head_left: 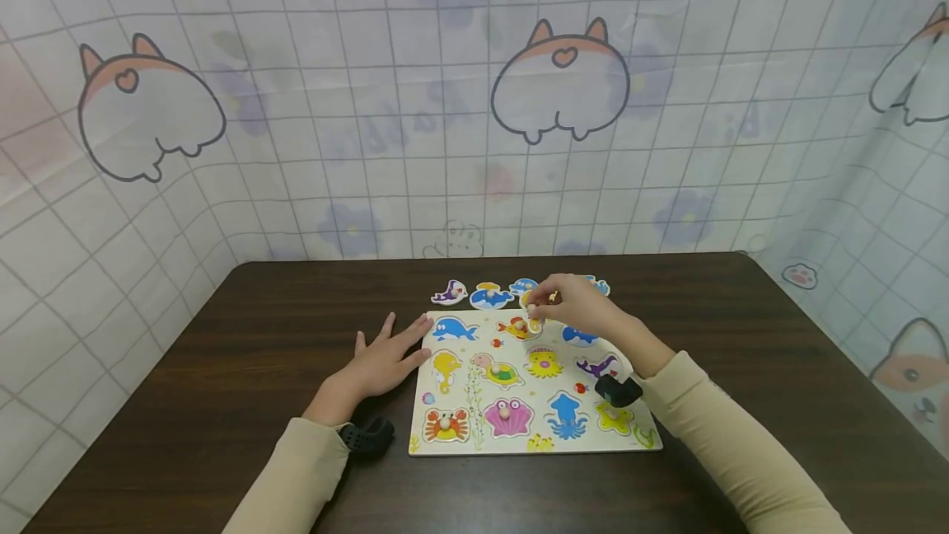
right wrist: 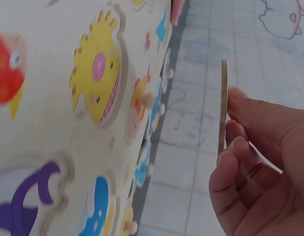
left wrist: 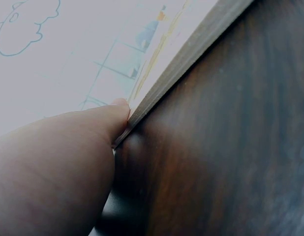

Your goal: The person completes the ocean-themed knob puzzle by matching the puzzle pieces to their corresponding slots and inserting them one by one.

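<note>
A wooden puzzle board (head_left: 485,390) with sea-animal pictures lies on the table. My left hand (head_left: 381,361) rests with spread fingers at the board's left edge; the left wrist view shows part of that hand (left wrist: 58,167) against the edge. Above the board's far edge, my right hand (head_left: 582,303) pinches a thin wooden puzzle piece (right wrist: 223,105) between thumb and fingers. That piece appears edge-on in the right wrist view, so its picture is hidden. Knobbed turtle (head_left: 501,372), crab (head_left: 446,425), shell (head_left: 509,419) and red fish (head_left: 513,326) pieces sit in the board.
Behind the board lie loose pieces, among them a purple-and-white one (head_left: 449,293) and a blue whale (head_left: 491,297); others are partly hidden by the right hand. The dark table (head_left: 296,320) extends to both sides. A printed cloth (head_left: 385,155) hangs behind it.
</note>
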### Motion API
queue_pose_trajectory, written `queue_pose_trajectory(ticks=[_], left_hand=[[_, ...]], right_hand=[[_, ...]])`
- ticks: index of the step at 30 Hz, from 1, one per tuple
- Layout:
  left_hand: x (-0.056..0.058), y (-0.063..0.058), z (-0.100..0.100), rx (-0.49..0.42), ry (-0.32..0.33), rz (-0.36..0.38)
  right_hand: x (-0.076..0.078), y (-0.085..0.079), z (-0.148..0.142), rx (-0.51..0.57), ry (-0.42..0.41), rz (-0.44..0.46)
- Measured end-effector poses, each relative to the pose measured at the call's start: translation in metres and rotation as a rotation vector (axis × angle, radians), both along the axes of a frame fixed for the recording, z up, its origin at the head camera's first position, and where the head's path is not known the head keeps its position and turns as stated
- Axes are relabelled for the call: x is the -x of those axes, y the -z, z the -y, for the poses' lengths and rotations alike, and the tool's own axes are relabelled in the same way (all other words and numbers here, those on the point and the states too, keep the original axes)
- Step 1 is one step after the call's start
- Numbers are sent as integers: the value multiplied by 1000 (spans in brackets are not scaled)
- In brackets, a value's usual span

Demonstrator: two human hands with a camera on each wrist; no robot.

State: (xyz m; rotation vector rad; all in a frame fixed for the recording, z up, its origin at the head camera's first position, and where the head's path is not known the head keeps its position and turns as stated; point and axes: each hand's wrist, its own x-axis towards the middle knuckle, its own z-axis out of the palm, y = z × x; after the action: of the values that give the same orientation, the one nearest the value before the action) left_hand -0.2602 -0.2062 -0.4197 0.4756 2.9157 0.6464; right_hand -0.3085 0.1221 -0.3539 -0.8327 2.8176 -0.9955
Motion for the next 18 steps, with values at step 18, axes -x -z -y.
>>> queue_pose_trajectory(ticks=[18], left_hand=[[2, -1, 0, 22, 6, -18]], right_hand=[[-10, 1, 46, 33, -95, 68]])
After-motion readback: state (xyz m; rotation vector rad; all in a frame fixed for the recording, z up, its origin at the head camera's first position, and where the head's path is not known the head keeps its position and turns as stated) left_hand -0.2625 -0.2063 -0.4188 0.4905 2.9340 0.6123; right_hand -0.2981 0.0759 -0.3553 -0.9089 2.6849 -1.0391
